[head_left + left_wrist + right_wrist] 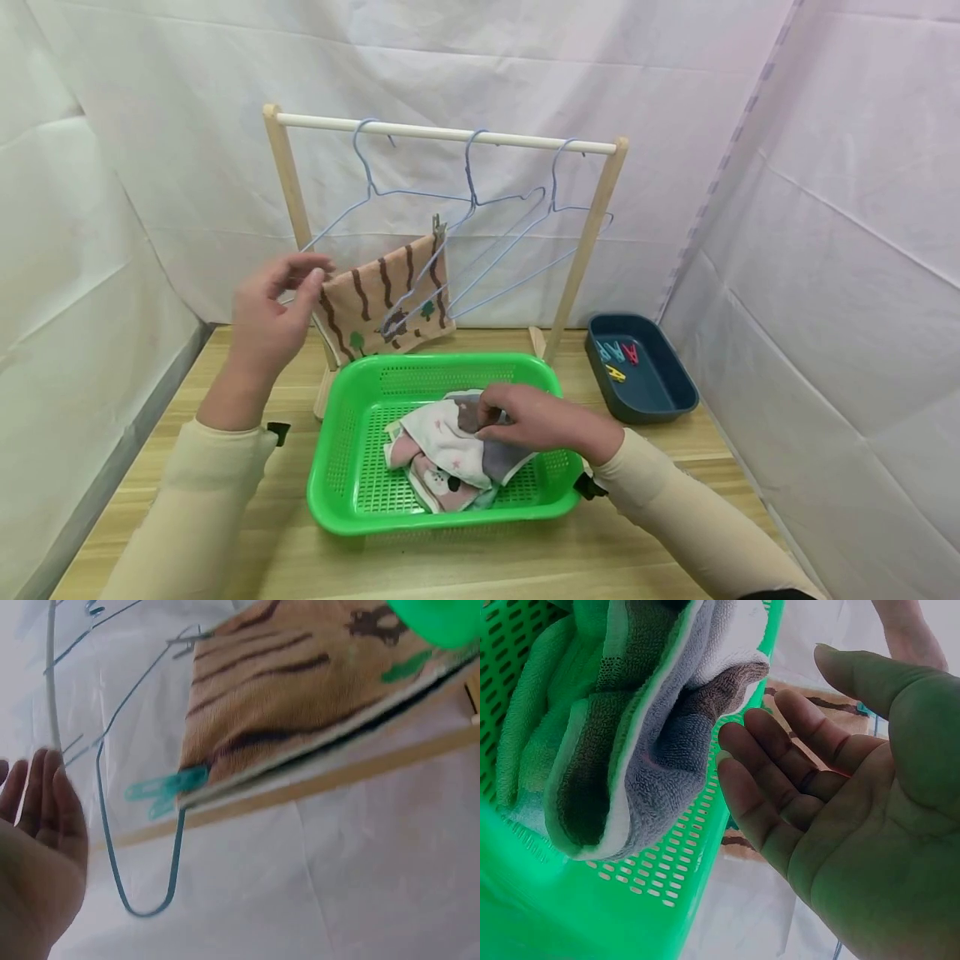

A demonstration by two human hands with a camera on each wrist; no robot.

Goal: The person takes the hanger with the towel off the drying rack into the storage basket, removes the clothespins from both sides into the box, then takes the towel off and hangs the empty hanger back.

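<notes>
A brown-striped tan towel hangs on the leftmost blue hanger. In the left wrist view, a teal clothespin clips one corner and a grey clothespin the other. My left hand is beside the hanger's left end, fingers loosely bent around nothing. My right hand hovers over crumpled small towels in the green basket. In the right wrist view its relaxed fingers are apart from a grey and white towel, and the palm is bare.
Two more blue hangers hang from the white rod of a wooden rack behind the basket. At the right, a dark blue tray holds several coloured clothespins. White fabric walls surround the wooden table.
</notes>
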